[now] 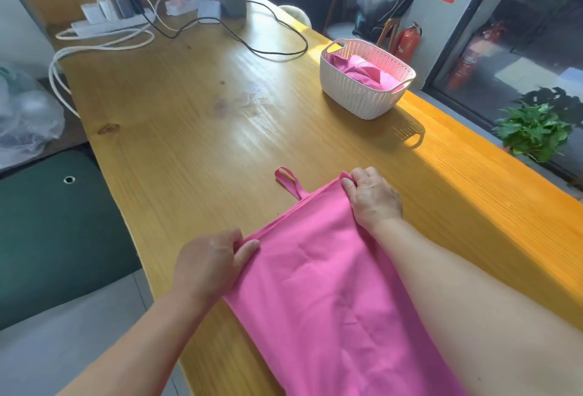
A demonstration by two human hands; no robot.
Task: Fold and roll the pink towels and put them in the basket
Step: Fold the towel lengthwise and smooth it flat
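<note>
A pink towel lies folded lengthwise on the wooden table, running from the near edge toward the middle. Its hanging loop sticks out past the far edge. My left hand pinches the far left corner of the towel. My right hand pinches the far right corner. A white perforated basket stands farther back on the right, with another pink towel inside it.
Power strips, chargers and cables clutter the table's far left end. A black cable loops near the basket. A green plant and fire extinguishers stand beyond the table's right edge.
</note>
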